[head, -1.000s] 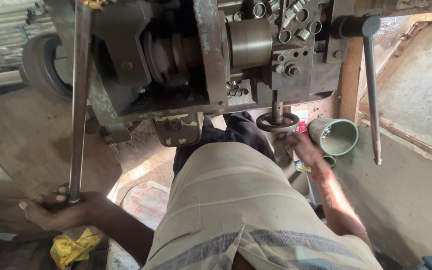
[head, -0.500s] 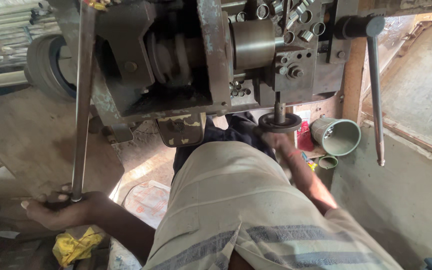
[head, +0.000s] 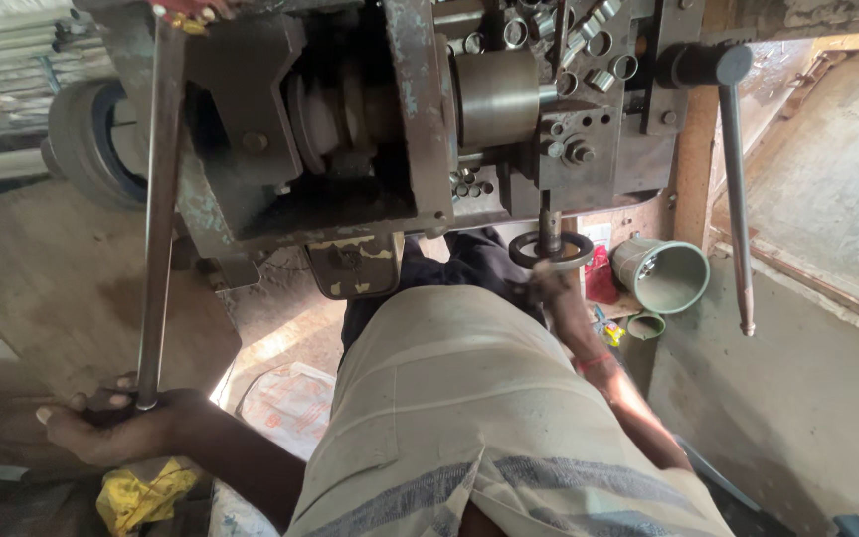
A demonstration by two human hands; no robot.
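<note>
Here we grip the long steel lever [head: 156, 219] at its lower end with our left hand [head: 116, 428], fingers clenched round it, while our right hand [head: 552, 281] grasps the small handwheel [head: 549, 249] under the grey machine [head: 390, 129], near a green bucket [head: 670, 276].

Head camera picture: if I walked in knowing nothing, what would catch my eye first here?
Most striking is the heavy grey machine filling the top of the view, with small metal rings piled at its upper right. The left hand grips the end of a long steel lever at lower left. The right hand reaches to a small round handwheel under the machine, beside a green metal cup.
</note>
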